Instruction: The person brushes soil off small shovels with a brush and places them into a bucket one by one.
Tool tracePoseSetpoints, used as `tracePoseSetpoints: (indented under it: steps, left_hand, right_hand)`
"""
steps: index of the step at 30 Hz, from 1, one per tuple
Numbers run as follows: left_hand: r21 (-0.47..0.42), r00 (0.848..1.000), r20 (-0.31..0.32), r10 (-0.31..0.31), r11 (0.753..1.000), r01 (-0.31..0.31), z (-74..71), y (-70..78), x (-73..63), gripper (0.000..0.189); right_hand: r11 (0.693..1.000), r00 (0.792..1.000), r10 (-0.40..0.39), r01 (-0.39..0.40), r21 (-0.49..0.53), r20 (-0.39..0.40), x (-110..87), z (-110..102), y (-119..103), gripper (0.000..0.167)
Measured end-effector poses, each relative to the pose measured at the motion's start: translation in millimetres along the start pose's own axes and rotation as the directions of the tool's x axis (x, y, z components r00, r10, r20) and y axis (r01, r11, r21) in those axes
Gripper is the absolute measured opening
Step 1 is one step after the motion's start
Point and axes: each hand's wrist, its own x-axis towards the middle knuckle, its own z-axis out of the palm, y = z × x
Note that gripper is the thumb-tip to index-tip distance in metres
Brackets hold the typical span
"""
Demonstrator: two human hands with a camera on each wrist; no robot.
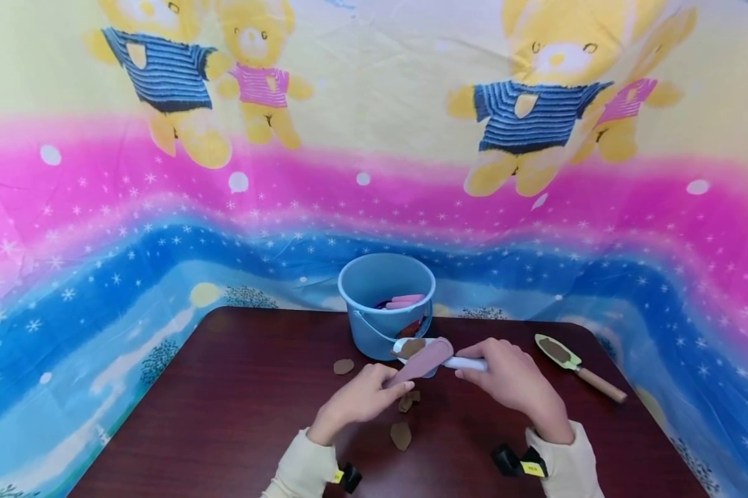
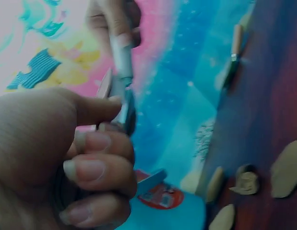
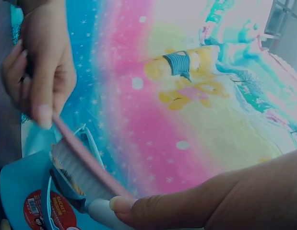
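Left hand (image 1: 367,395) is pinching the pink brush (image 1: 425,357) by its handle, thumb against curled fingers; right hand (image 1: 504,370) is closing thumb and fingers around the white handle of a small scoop (image 1: 472,363). Brush and scoop are meeting between the hands, on the near side of the blue bucket (image 1: 362,339); 1 flat brown piece (image 1: 413,347) is resting on the scoop's blade. The step in hand is probably collecting brown pieces; the next move is likely calling for a level scoop and a steadying brush while aiming for the bucket just beyond the hands. The brush's long axis is running obliquely from the left hand, its head pointing away and rightward, bristles facing the scoop. The scoop is lying nearly crosswise, its blade pointing leftward from the right hand.
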Motion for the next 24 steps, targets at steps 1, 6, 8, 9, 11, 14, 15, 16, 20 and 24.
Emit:
tracePoseSetpoints:
  steps: [1, 6, 8, 9, 11, 14, 15, 16, 20, 24]
  left_hand:
    - [0.009, 1.0, -0.005, -0.007, 1.0, 0.008, 3.0, -0.1, 0.8, 0.036]
    - [0.096, 0.994, -0.086, -0.061, 0.993, 0.069, 6.6, -3.9, 0.6, 0.032]
    - [0.127, 0.991, -0.114, -0.076, 0.988, 0.091, 4.4, -5.6, -0.4, 0.033]
    - [0.138, 0.989, -0.124, -0.08, 0.986, 0.097, 3.0, -6.7, -0.9, 0.033]
    - [0.151, 0.988, -0.129, -0.088, 0.983, 0.107, -0.3, -8.6, -1.9, 0.033]
    - [0.16, 0.988, -0.125, -0.087, 0.981, 0.107, -5.2, -11.1, -2.7, 0.031]
    - [0.159, 0.989, -0.123, -0.084, 0.982, 0.104, -6.5, -11.8, -3.0, 0.031]
    - [0.159, 0.989, -0.122, -0.084, 0.982, 0.103, -7.9, -12.2, -3.4, 0.03]
    - [0.174, 0.988, -0.131, -0.084, 0.979, 0.106, -12.8, -13.5, -4.8, 0.031]
    - [0.178, 0.984, -0.15, -0.1, 0.976, 0.127, -16.3, -13.6, -7.5, 0.031]
  right_hand:
    - [1.0, 1.0, -0.001, 0.001, -0.006, -0.006, -0.3, 0, 0, 0.021]
    - [0.999, 0.999, -0.022, 0.022, -0.028, -0.032, 0.1, -1, 1, 0.02]
    - [0.999, 0.999, -0.029, 0.028, -0.032, -0.032, 1.1, 0, 1, 0.02]
    - [0.999, 0.999, -0.03, 0.029, -0.032, -0.031, 1.5, 0, 2, 0.02]
    - [0.999, 0.999, -0.034, 0.033, -0.033, -0.03, 2.8, 1, 2, 0.02]
    - [0.999, 0.999, -0.04, 0.04, -0.03, -0.027, 4.2, 2, 3, 0.021]
    - [0.999, 0.999, -0.043, 0.043, -0.028, -0.027, 4.5, 2, 3, 0.021]
    - [0.999, 0.999, -0.046, 0.045, -0.027, -0.027, 4.8, 1, 4, 0.021]
    - [0.998, 0.998, -0.054, 0.054, -0.014, -0.022, 5.4, 1, 5, 0.02]
    - [0.998, 0.998, -0.055, 0.055, 0.005, -0.009, 5.3, 1, 5, 0.021]
